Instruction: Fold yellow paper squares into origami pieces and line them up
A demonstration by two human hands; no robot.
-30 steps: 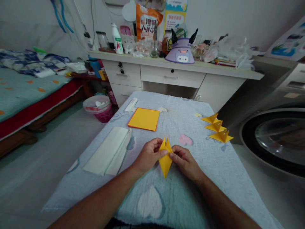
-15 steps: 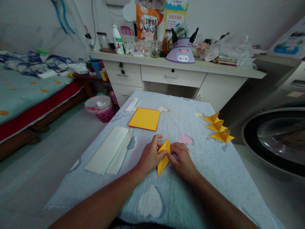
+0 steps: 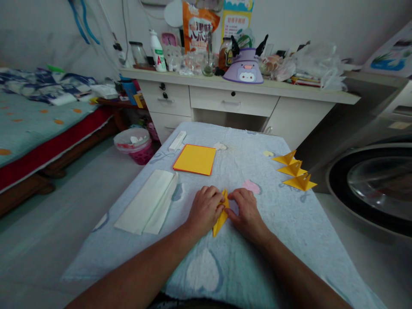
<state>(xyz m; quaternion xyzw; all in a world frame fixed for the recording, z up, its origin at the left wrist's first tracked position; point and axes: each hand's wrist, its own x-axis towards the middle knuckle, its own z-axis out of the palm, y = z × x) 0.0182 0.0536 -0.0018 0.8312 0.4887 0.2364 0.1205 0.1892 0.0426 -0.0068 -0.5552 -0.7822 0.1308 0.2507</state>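
Observation:
A folded yellow paper piece (image 3: 220, 216) lies on the light blue cloth of the table (image 3: 283, 231), its point toward me. My left hand (image 3: 203, 210) presses down on its left side with curled fingers. My right hand (image 3: 246, 209) presses its right side, fingers bent onto the paper. Most of the piece is hidden under both hands. A stack of square yellow sheets (image 3: 195, 159) lies farther back on the cloth. Three finished folded yellow shapes (image 3: 293, 170) sit in a row near the table's right edge.
A folded white cloth (image 3: 148, 201) lies at the left of the table, a small white box (image 3: 177, 140) behind it. A cluttered desk (image 3: 238, 92) stands beyond, a pink bin (image 3: 134, 146) and a bed (image 3: 35, 124) at left, a washing machine (image 3: 373, 180) at right.
The yellow piece was held up between my fingers; it has been tilted over and pressed flat on the cloth, and both hands have closed in over it.

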